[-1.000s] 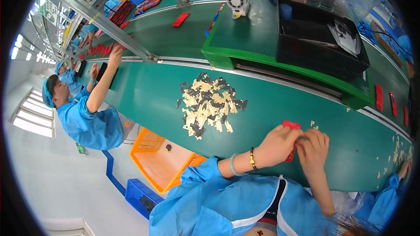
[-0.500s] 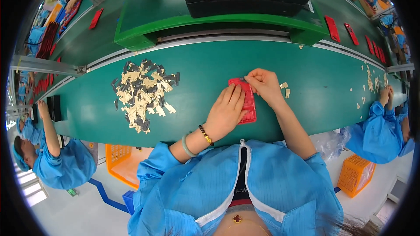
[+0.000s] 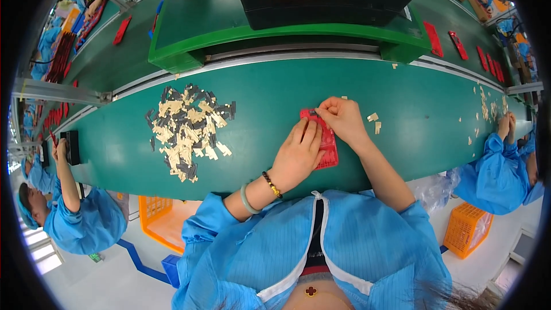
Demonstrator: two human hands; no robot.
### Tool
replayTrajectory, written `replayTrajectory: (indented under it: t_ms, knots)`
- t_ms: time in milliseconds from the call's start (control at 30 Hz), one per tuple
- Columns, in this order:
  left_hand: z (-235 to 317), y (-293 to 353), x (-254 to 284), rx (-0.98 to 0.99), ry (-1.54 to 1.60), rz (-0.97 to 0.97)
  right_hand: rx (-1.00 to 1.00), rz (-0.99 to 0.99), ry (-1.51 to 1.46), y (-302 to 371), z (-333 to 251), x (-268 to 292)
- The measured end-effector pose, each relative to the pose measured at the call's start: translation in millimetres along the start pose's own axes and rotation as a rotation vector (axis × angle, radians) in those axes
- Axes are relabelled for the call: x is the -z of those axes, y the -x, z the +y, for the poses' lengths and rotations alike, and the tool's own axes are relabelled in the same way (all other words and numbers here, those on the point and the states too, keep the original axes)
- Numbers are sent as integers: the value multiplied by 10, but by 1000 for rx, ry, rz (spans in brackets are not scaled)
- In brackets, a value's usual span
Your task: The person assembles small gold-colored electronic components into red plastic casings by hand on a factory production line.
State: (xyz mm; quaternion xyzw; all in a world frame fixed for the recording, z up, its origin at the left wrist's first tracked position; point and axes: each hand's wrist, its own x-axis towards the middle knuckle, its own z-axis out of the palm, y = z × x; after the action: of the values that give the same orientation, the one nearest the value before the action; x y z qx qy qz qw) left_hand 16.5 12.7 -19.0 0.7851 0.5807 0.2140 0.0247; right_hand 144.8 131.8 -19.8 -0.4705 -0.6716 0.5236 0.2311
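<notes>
We see the left hand (image 3: pixel 294 158) open across the red case (image 3: pixel 329 154), long axis running away. Right hand (image 3: pixel 342 121), nearer its far end: fingertips closed, grip unclear.

grn wktop (image 3: pixel 270 86); grn shelf (image 3: pixel 198 47) behind; pale flr (image 3: pixel 123 287) w/ blue stripe (image 3: pixel 135 258); brt window (image 3: pixel 46 262) far L

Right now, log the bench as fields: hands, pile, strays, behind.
left hand: laid across the red part
right hand: fingertips at the part's far end, by a dark piece; grip unclear
pile: mixed cream and dark bits, left of the hands
strays: two cream pieces, right of the hands
behind: black box on a green stand
</notes>
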Motion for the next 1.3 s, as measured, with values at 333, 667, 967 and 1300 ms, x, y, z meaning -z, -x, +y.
replayTrajectory:
  t_ms: [333, 667, 967, 1300]
  knots:
    - [-28, -4, 42, 0, 103, 31, 100, 52, 184, 52, -18, -14]
    - [-40, -112, 114, -14, 186, -13, 583, 157, 707, 407, -6, 119]
    - [-35, -268, 64, 88, 2, 39, 656, 78, 597, 723, -40, 207]
    - [5, -197, -79, 4, -180, 15, 685, -112, 491, 972, 152, 52]
